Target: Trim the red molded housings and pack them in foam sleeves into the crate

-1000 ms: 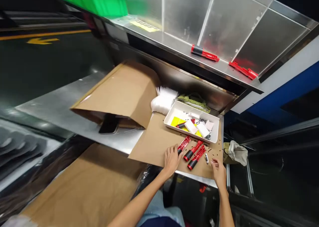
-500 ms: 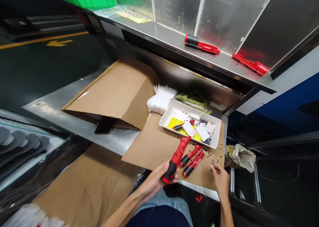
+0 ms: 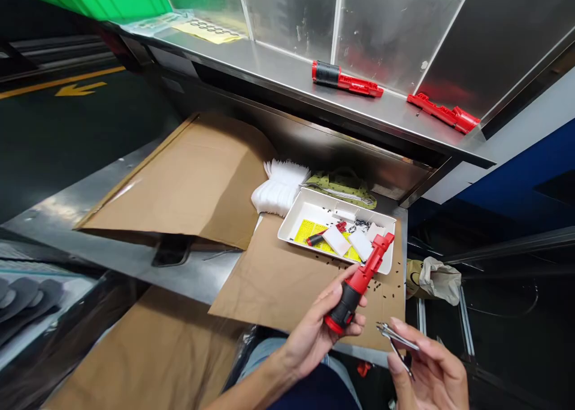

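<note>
My left hand (image 3: 326,314) is closed around the black grip of a red-and-black plastic tool housing (image 3: 359,284). The housing tilts up to the right, its red end in front of the white tray (image 3: 287,237). Lower right, my right hand (image 3: 435,365) pinches a small metal nail clipper (image 3: 402,336) between thumb and fingers, its jaws pointing left. A gap separates the clipper from the housing. In the tray lie white blocks (image 3: 336,242), yellow sheets (image 3: 305,230), another red-and-black housing (image 3: 317,238) and small black bits.
Under the tray is a cardboard sheet (image 3: 256,278) dotted with black bits at right. A large cardboard box (image 3: 179,182), a white stack (image 3: 281,188) and a green patterned pouch (image 3: 341,188) stand behind. Two red parts, one with a black sleeve (image 3: 327,74), one plain (image 3: 444,113), rest on the metal shelf (image 3: 269,62).
My left hand has moved right and up, turning the housing. My right hand has come closer to the camera with the clipper. Two housings on the cardboard no longer show. The view has shifted.
</note>
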`<state>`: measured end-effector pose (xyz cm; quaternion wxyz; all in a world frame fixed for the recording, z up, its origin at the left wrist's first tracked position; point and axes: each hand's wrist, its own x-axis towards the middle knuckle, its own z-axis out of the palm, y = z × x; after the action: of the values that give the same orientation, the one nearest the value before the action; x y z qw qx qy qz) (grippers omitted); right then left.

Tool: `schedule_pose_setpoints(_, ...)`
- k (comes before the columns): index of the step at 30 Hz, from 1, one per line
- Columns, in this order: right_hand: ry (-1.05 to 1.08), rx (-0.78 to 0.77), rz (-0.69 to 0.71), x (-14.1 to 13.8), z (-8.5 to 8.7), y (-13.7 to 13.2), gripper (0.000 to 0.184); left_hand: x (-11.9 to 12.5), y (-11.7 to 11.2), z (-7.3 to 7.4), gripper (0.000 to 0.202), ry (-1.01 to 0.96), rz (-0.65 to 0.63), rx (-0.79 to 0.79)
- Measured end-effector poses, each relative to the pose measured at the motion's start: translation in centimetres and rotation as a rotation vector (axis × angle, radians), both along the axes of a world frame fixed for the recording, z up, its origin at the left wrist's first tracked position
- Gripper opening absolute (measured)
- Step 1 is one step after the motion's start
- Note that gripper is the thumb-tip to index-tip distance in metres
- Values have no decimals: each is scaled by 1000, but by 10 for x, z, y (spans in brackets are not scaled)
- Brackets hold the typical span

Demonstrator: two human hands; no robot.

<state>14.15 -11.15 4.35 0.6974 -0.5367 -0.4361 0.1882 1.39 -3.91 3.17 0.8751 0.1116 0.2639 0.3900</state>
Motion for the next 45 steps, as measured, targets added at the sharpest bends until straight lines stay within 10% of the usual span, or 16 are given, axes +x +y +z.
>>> schedule_pose_setpoints(14,-235,157,163,-12,0,17,30,-10,5,30,74,99,24,-7)
schedule_pose_setpoints(45,-318,140,57,-24,4,25,27,-7,21,27,44,-34,-98,-122)
